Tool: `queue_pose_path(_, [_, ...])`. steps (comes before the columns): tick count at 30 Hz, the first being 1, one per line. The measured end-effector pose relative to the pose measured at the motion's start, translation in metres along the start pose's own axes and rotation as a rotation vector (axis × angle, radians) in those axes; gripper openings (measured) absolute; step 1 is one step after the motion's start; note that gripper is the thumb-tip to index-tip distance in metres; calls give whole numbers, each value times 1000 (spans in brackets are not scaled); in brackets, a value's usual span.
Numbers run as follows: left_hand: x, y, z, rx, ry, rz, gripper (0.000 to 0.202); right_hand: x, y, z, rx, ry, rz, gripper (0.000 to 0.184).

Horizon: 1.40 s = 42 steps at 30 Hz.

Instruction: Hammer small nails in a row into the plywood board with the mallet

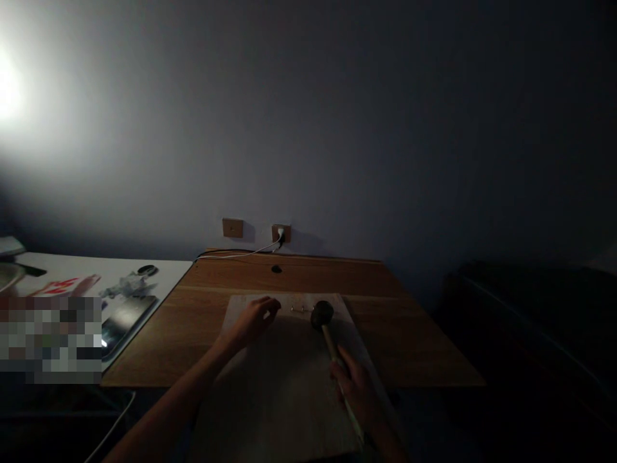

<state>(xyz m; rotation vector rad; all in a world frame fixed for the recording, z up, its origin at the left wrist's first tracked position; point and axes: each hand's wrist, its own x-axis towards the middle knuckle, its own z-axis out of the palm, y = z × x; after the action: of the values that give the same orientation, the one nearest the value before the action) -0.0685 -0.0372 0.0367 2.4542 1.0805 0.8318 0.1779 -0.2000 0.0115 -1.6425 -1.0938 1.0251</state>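
My right hand [354, 382] is wrapped round the pale handle of a mallet [322, 314] with a dark, rounded head. The mallet's head is over the far part of a pale board [274, 379]. Just left of it, a few small nails [303, 309] stand up in a row from the board. My left hand [260, 314] is left of the nails, over the board's far left corner. Its thumb and fingertips are pinched together; whatever may be between them is too small and dark to make out.
The board lies on a wooden desk [409, 341] and overhangs its front edge. Cables run along the desk's back to a wall socket [281, 233]. At left, a white table [173, 270] bears a shiny dark flat device [128, 325] and crumpled plastic [128, 285].
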Motion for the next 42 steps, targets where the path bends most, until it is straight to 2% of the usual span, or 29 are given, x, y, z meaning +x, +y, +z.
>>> queue_pose_path(4, [5,-10,4,-70,59,-190,22,-1,-2,-1,-5,-2,-39,58])
queue_pose_path(7, [14,-9,14,-73,44,-230,22,-1,-5,-3,-26,-40,-56,54])
queue_pose_path(13, [21,-9,26,-87,20,-239,24,-3,-12,-3,-6,-73,-55,52])
queue_pose_path(25, [18,-12,27,-41,56,-238,21,-3,-8,-1,30,-18,-6,57])
queue_pose_path(32, [19,-15,29,-63,34,-185,21,-2,-7,-1,44,-18,-22,51])
queue_pose_path(37, [18,-14,28,-80,22,-165,22,-1,-23,3,39,-65,-55,40])
queue_pose_path(42, [18,-13,29,-132,57,-220,32,14,-43,26,-4,-174,-142,32])
